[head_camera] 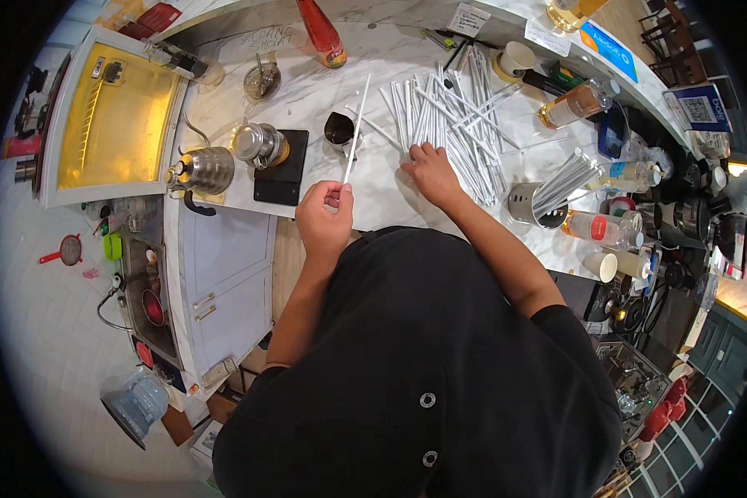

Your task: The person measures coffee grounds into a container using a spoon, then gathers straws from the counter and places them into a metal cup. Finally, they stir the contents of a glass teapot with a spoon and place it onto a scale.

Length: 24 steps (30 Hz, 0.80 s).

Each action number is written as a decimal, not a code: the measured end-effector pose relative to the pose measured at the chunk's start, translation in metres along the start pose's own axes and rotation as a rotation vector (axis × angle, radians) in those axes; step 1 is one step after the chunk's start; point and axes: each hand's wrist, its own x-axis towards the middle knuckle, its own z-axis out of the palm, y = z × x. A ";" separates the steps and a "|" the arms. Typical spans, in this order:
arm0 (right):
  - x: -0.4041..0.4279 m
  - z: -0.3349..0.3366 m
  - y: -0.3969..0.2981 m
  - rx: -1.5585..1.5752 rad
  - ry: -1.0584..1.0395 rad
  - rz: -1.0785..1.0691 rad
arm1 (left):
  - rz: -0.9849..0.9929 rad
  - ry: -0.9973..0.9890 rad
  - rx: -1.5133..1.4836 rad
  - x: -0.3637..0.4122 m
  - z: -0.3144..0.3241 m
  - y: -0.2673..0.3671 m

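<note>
My left hand point(327, 215) holds one end of a white paper-wrapped straw point(358, 127), which points up and away over the marble counter. At the left edge of a loose pile of wrapped straws point(467, 143), my right hand point(432, 174) rests with fingers bent; whether it grips a straw cannot be told. To the right of the pile, a perforated metal holder point(523, 202) lies tilted with a bundle of wrapped straws point(566, 180) in it. A small metal pitcher point(341, 131) stands just behind the held straw.
A black scale point(280, 183) with a metal drip filter point(253, 144) and a gooseneck kettle point(208, 171) are at left. A red bottle point(320, 31) stands at the back. Syrup bottles point(576, 104) and paper cups point(599, 266) line the right side.
</note>
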 end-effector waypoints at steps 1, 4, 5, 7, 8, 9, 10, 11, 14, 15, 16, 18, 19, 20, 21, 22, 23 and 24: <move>-0.003 -0.010 -0.001 0.123 0.136 -0.043 | 0.013 0.019 0.006 0.001 -0.001 0.001; -0.021 -0.054 -0.010 0.338 0.415 -0.077 | 0.037 0.055 0.021 0.000 -0.003 0.009; -0.031 -0.077 -0.016 0.431 0.557 -0.065 | 0.037 0.051 0.015 0.000 -0.002 0.012; -0.058 -0.116 -0.019 0.458 0.624 -0.025 | 0.082 0.060 0.002 -0.001 0.000 0.021; -0.073 -0.125 -0.016 0.504 0.713 0.051 | 0.086 0.044 -0.003 -0.001 0.003 0.026; -0.088 -0.135 -0.011 0.550 0.800 0.124 | 0.109 0.038 0.003 -0.003 0.006 0.030; -0.102 -0.144 -0.007 0.541 0.845 0.208 | 0.136 0.031 0.010 -0.004 0.012 0.034; -0.117 -0.153 0.000 0.530 0.891 0.294 | 0.141 0.016 0.004 -0.007 0.018 0.038; -0.164 -0.180 0.036 0.409 1.006 0.424 | 0.182 -0.088 0.011 -0.013 0.037 0.049; -0.178 -0.195 0.047 0.350 1.074 0.443 | 0.197 -0.139 -0.021 -0.014 0.045 0.055; -0.189 -0.212 0.053 0.383 1.186 0.473 | 0.209 -0.186 -0.053 -0.017 0.050 0.061; -0.206 -0.243 0.060 0.401 1.361 0.519 | 0.238 -0.217 -0.073 -0.022 0.059 0.072; -0.211 -0.253 0.062 0.387 1.425 0.533 | 0.257 -0.223 -0.090 -0.024 0.065 0.077; -0.216 -0.256 0.065 0.419 1.429 0.543 | 0.266 -0.234 -0.093 -0.025 0.069 0.083; -0.220 -0.248 0.072 0.409 1.440 0.554 | 0.301 -0.220 -0.111 -0.026 0.073 0.091; -0.223 -0.232 0.081 0.340 1.346 0.561 | 0.337 -0.210 -0.129 -0.025 0.076 0.100; -0.224 -0.214 0.090 0.281 1.245 0.562 | 0.343 -0.220 -0.128 -0.025 0.078 0.109; -0.227 -0.194 0.094 0.221 1.058 0.621 | 0.402 -0.208 -0.146 -0.024 0.079 0.118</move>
